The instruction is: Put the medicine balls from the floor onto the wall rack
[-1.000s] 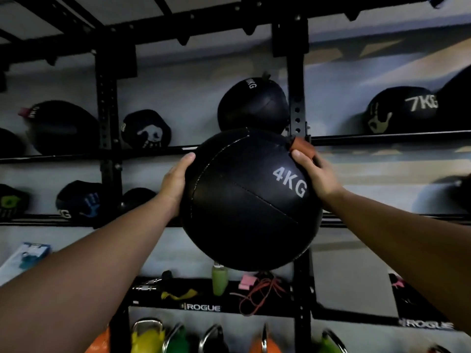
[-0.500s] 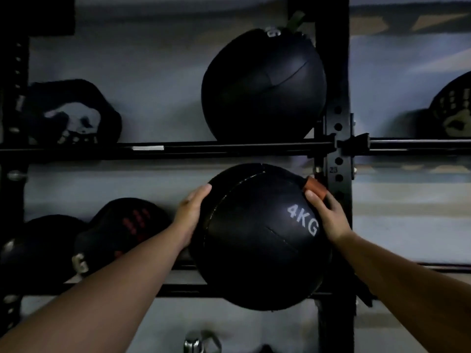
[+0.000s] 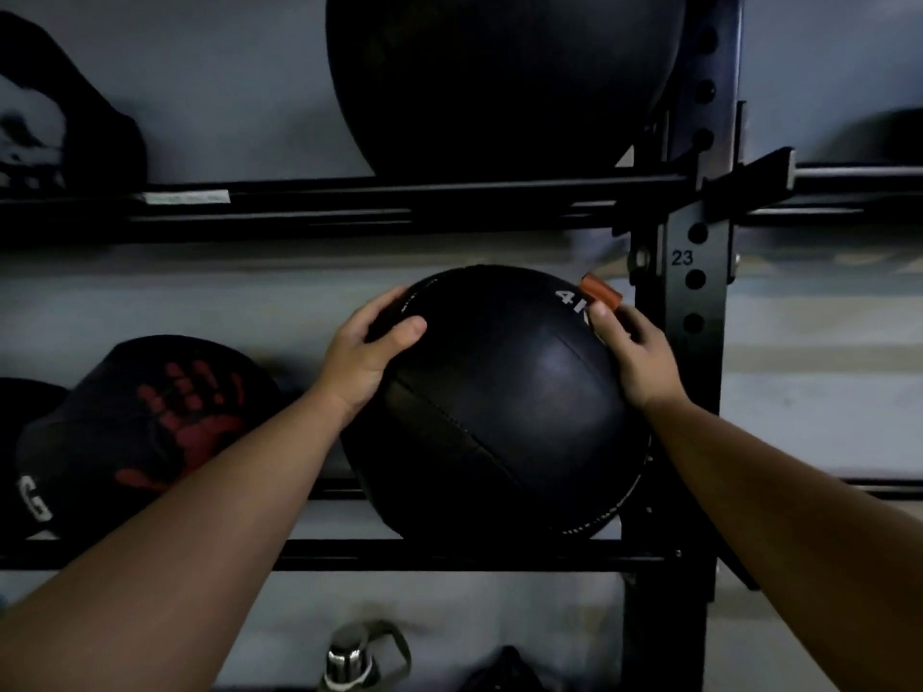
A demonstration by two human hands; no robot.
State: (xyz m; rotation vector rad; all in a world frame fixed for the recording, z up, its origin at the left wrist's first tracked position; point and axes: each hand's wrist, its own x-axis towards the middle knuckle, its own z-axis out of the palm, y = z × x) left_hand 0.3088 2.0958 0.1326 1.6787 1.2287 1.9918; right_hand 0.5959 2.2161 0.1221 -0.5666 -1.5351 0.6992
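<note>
A black medicine ball with a white 4KG mark and an orange tab sits on the middle rail of the black wall rack, just left of the upright post. My left hand grips its upper left side. My right hand holds its upper right side below the orange tab, partly covering the weight mark.
A larger black ball rests on the rail above. A black ball with a red handprint lies to the left on the same rail. Another dark ball sits upper left. A metal bottle stands below.
The view has closed in on the rack. Both hands have carried the 4KG ball forward and down onto the middle rail, turning it so the weight mark faces up.
</note>
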